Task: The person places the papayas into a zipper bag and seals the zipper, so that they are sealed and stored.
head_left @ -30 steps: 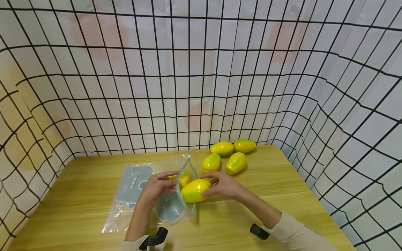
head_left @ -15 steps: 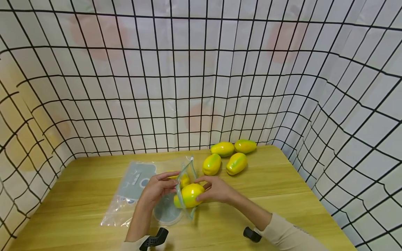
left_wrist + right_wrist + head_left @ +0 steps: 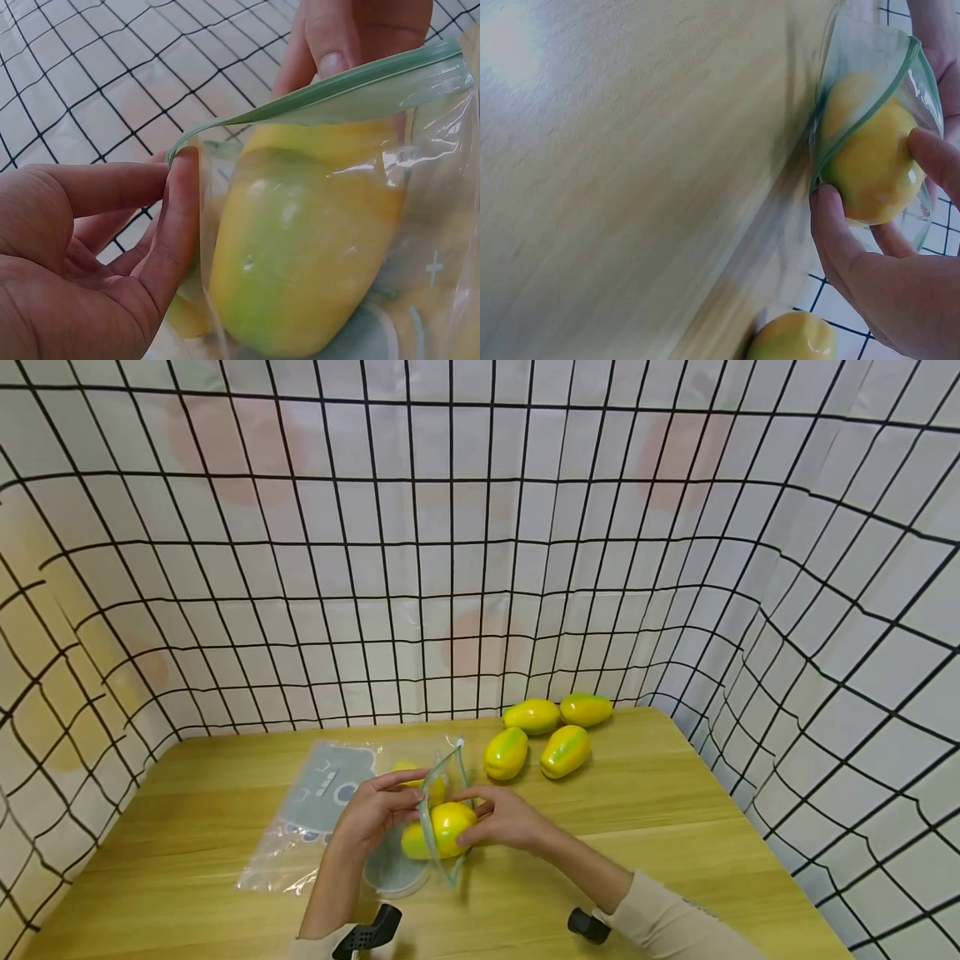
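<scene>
My left hand (image 3: pixel 367 814) pinches the green zip edge of a clear zip-top bag (image 3: pixel 322 802) with a grey print, keeping its mouth apart. A glossy yellow-green papaya (image 3: pixel 453 820) lies partway through that mouth, gripped at its outer end by the fingertips of my right hand (image 3: pixel 506 817). In the left wrist view, most of the papaya (image 3: pixel 300 232) shows behind the clear plastic. The right wrist view has my right thumb and fingers spread around its rounded end, right at the zip edge. Another papaya (image 3: pixel 435 789) is deeper in the bag, partly hidden by my left fingers.
Several more papayas (image 3: pixel 565 752) lie loose at the back right of the wooden table (image 3: pixel 637 827). A black wire grid (image 3: pixel 480 539) with pale sheeting behind it rises along the table's back and sides.
My right hand has moved left, pushing the papaya from the bag's mouth further inside. The bag's flat part has shifted slightly; my left hand has stayed at the zip edge.
</scene>
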The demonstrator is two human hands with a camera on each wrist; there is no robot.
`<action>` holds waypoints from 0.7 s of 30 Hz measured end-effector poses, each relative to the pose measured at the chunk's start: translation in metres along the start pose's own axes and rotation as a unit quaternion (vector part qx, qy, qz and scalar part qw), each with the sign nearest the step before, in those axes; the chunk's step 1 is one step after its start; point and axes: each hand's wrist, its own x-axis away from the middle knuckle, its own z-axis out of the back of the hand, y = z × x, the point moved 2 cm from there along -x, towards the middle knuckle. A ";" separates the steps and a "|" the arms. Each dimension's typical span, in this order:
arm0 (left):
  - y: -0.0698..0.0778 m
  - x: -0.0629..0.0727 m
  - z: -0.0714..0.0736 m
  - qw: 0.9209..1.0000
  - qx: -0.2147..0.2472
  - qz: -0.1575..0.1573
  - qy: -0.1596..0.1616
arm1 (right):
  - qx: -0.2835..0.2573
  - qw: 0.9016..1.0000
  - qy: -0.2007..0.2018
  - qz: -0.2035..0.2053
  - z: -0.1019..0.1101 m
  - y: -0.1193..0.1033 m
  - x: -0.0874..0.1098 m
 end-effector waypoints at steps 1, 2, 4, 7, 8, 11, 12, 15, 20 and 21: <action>0.000 0.000 0.000 1.000 0.000 0.000 0.000 | -0.002 1.000 0.000 0.000 -0.001 0.000 0.000; 0.000 0.000 0.000 1.000 0.000 -0.001 0.001 | -0.004 1.000 0.000 0.000 -0.001 0.000 -0.001; 0.001 0.000 0.000 1.000 0.000 -0.001 0.002 | -0.009 1.000 -0.001 -0.002 -0.003 0.000 -0.001; 0.001 0.000 0.001 1.000 0.003 -0.001 0.005 | -0.022 1.000 -0.003 -0.007 -0.004 0.000 -0.001; 0.001 0.000 0.001 1.000 0.003 -0.001 0.006 | -0.030 1.000 -0.004 -0.009 -0.005 0.000 -0.001; 0.000 0.000 0.001 1.000 0.003 -0.002 0.009 | -0.052 0.998 -0.005 -0.020 -0.006 0.002 -0.001; 0.000 0.000 0.002 1.000 0.002 -0.002 0.009 | -0.056 0.998 -0.004 -0.024 -0.007 0.002 0.000; 0.000 0.000 0.003 1.000 0.002 -0.006 0.009 | -0.063 0.997 -0.002 -0.032 -0.008 0.004 0.000; 0.000 0.001 0.004 1.000 0.000 -0.011 0.003 | -0.045 0.999 0.004 -0.029 -0.009 0.005 0.000; 0.000 0.001 0.004 1.000 0.000 -0.011 0.003 | -0.041 0.999 0.005 -0.027 -0.009 0.005 0.000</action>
